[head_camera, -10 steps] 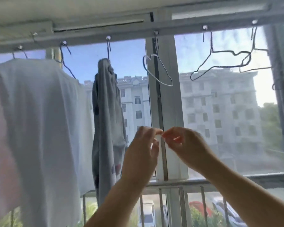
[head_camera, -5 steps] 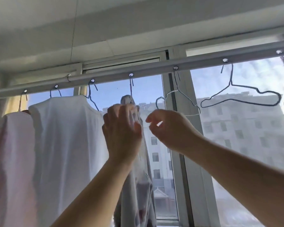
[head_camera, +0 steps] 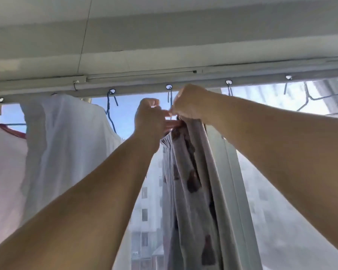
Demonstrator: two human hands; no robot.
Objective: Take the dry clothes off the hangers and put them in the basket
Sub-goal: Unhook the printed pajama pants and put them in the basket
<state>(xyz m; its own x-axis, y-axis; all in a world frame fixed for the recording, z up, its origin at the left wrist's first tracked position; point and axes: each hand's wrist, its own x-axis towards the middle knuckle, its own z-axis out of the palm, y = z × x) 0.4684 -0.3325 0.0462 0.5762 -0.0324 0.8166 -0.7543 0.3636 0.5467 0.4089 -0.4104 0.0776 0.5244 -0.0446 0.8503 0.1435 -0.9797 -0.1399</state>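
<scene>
Both hands up at the rail [head_camera: 137, 90]: left hand [head_camera: 150, 117] & right hand [head_camera: 189, 106] pinch the top of the grey patterned garment [head_camera: 191, 184], bunched on its hanger hook [head_camera: 170, 98] between the white shirt [head_camera: 66, 137] and window frame [head_camera: 230, 172]. Fabric looks thin, soft, light, hangs limp, prob. slides off easily. Best hold: the gathered top edge near the hook. Hanger body hidden, so can't tell how it's draped. Basket not in sight.
</scene>
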